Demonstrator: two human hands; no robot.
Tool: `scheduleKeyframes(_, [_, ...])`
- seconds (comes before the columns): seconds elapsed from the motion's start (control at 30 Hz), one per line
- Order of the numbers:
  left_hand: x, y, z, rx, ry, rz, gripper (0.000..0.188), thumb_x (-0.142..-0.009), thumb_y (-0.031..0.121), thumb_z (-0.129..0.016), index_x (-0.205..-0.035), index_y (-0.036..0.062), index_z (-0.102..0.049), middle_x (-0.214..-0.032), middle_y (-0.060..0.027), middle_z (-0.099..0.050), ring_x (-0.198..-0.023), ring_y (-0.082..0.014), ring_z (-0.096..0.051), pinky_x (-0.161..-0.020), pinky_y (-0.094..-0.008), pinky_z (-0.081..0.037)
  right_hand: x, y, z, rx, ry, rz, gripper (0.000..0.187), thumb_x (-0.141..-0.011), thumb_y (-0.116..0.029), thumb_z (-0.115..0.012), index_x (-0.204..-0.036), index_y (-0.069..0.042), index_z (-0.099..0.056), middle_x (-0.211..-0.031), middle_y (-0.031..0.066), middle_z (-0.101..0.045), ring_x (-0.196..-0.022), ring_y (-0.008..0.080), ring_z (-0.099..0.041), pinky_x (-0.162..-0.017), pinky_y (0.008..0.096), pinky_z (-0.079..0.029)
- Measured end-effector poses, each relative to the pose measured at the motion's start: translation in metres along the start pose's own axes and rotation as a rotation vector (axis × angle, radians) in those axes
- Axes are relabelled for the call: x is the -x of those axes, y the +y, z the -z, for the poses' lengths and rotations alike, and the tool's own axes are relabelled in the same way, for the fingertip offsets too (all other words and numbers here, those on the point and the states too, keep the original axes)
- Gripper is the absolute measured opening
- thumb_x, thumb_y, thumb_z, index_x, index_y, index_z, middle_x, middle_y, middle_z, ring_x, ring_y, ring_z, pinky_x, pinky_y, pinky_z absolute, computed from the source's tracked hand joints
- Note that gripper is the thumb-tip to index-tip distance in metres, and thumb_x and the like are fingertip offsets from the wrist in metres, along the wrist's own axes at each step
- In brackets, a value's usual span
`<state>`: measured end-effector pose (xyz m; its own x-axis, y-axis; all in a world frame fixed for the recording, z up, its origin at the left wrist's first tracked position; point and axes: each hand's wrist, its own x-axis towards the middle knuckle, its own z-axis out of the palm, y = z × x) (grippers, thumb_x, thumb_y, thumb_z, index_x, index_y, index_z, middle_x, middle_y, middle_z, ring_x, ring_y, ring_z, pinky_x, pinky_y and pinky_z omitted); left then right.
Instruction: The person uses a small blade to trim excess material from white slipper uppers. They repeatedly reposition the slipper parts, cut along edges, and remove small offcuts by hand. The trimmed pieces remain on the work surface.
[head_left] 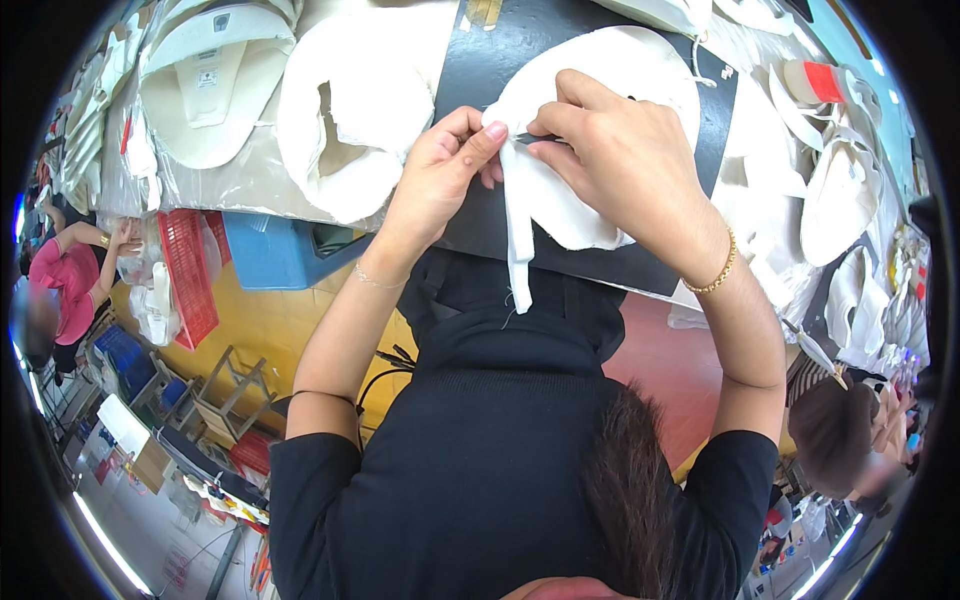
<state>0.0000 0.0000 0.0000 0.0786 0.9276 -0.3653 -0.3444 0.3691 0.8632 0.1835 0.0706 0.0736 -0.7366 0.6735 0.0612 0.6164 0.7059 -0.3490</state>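
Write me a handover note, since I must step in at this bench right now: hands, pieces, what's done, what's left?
Left hand: pinches the edge of the white curved fabric piece on the black work mat.
Right hand: presses on the same piece, fingertips on a thin dark tool I cannot identify.
A white fabric strip hangs from the piece over the mat's near edge.
Done: cannot tell.
Left: probably the strip's join; more white pieces lie to the left.

Both hands (540, 150) pinch white fabric (590, 130) — black mat (480, 60)
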Motion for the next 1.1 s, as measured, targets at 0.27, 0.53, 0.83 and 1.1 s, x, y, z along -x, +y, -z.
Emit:
scheduleKeyframes(0.27, [0.001, 0.003, 0.001, -0.060, 0.016, -0.006, 0.023, -0.098, 0.027, -0.061, -0.091, 0.0050, -0.060, -0.074, 0.0006, -0.059, -0.069, -0.0057, -0.052, -0.066, -0.0202, -0.043, -0.009, -0.003, 0.000, 0.001, -0.022, 0.026, 0.014, -0.080, -0.023, -0.072, -0.084, -0.009, -0.070, -0.082, 0.0026, -0.059, -0.068, 0.0246, -0.065, -0.059, 0.0366, -0.049])
scheduleKeyframes(0.53, [0.001, 0.001, 0.005, -0.070, -0.027, -0.005, 0.018, -0.100, 0.023, -0.058, -0.095, 0.0060, -0.058, -0.084, 0.0003, -0.058, -0.074, -0.0071, -0.053, -0.070, -0.0224, -0.044, -0.011, -0.003, 0.000, 0.004, -0.048, 0.023, 0.014, -0.080, -0.023, -0.072, -0.084, -0.009, -0.070, -0.082, 0.0022, -0.060, -0.069, 0.0250, -0.065, -0.059, 0.0370, -0.049])
scheduleKeyframes(0.83, [0.001, 0.004, 0.001, -0.151, 0.027, -0.034, 0.023, -0.097, 0.026, -0.063, -0.089, 0.0043, -0.057, -0.076, 0.0007, -0.059, -0.070, -0.0056, -0.053, -0.066, -0.0208, -0.044, 0.001, 0.012, -0.005, -0.168, -0.022, -0.129, 0.019, -0.075, -0.016, -0.076, -0.091, -0.009, -0.069, -0.090, 0.0032, -0.058, -0.076, 0.0212, -0.066, -0.065, 0.0342, -0.052])
scheduleKeyframes(1.1, [0.004, 0.018, -0.008, -0.509, 0.119, -0.047, 0.023, -0.094, 0.024, -0.067, -0.090, 0.0028, -0.059, -0.077, 0.0011, -0.060, -0.064, -0.0055, -0.052, -0.059, -0.0205, -0.042, 0.011, 0.029, -0.025, -0.281, 0.104, -0.117, 0.022, -0.073, -0.006, -0.070, -0.094, -0.011, -0.069, -0.095, 0.0019, -0.059, -0.077, 0.0237, -0.066, -0.066, 0.0343, -0.054])
